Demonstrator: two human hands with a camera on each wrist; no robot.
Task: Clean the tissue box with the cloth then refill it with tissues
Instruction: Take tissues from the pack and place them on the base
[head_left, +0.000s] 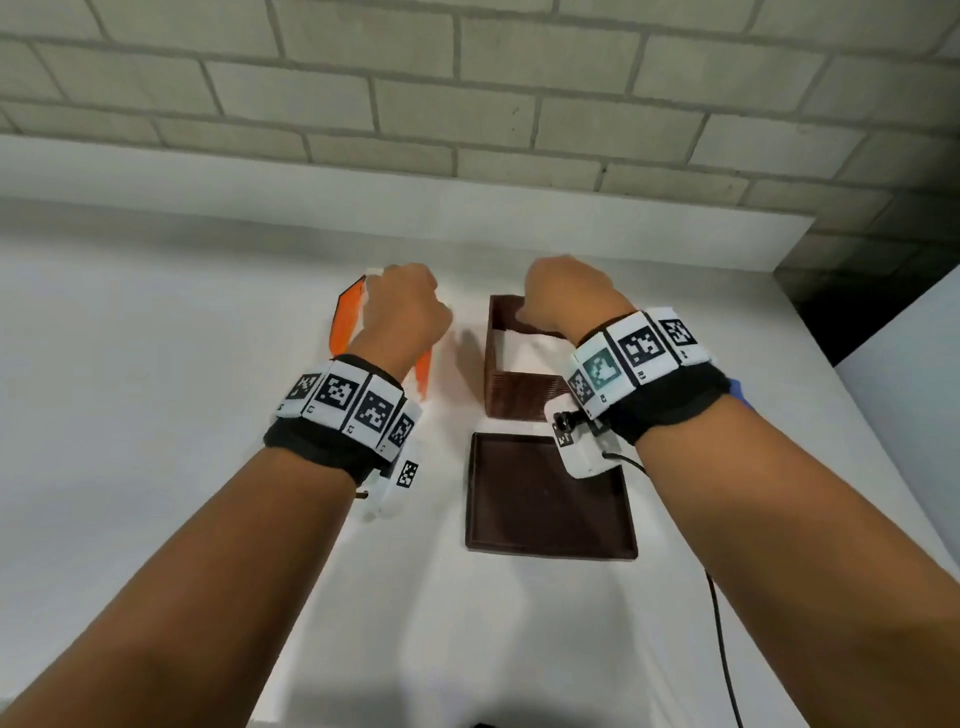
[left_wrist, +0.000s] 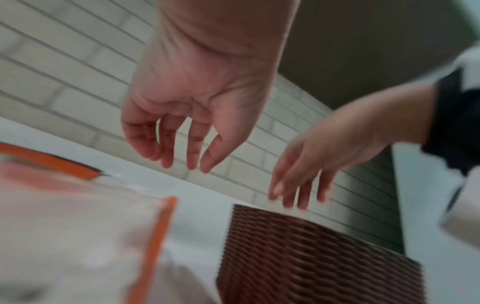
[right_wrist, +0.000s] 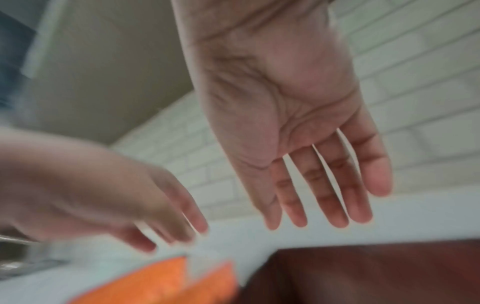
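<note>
The brown ribbed tissue box (head_left: 519, 397) stands open on the white table, with white tissues (head_left: 524, 348) inside it. Its flat brown lid (head_left: 540, 499) lies just in front of it. A tissue pack with orange edges (head_left: 344, 322) lies left of the box. My left hand (head_left: 402, 306) hovers over the pack; in the left wrist view its fingers (left_wrist: 192, 160) hang relaxed and hold nothing. My right hand (head_left: 563, 293) hovers over the far end of the box, and its fingers (right_wrist: 335, 209) are straight and empty. Both wrist views are blurred.
A brick wall (head_left: 467, 104) with a white ledge runs along the back of the table (head_left: 156, 364). A black cable (head_left: 722, 649) trails from my right wrist. A small blue scrap (head_left: 737, 392) shows behind my right wrist band. The table's right edge drops off near a dark gap.
</note>
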